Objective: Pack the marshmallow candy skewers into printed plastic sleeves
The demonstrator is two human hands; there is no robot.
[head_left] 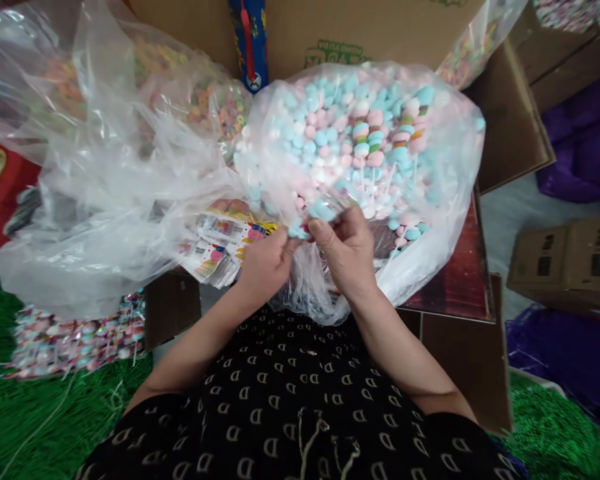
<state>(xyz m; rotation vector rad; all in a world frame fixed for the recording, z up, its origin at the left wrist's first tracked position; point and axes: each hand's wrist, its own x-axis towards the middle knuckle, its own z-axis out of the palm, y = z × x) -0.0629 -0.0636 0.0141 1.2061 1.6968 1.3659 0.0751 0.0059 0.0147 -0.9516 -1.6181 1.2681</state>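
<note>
Both hands meet at the near edge of a clear bag [450, 193] full of pink, white and blue candies. My left hand [270, 260] is closed, its fingertips pinched by a small pale blue candy piece [299, 231]. My right hand [347, 247] pinches a candy piece in clear wrap [323, 211], thumb against the fingers. Several candy skewers [375, 137] on white sticks lie on top of the candies. Beside my left hand sits a stack of printed cards [213, 250].
A large clear bag of ring candies [195, 93] fills the left. Cardboard boxes [565, 263] stand at the right and back. Wrapped skewers [80, 340] lie over green shredded filler [40, 413] at lower left. The table's dark red corner [460, 280] shows at right.
</note>
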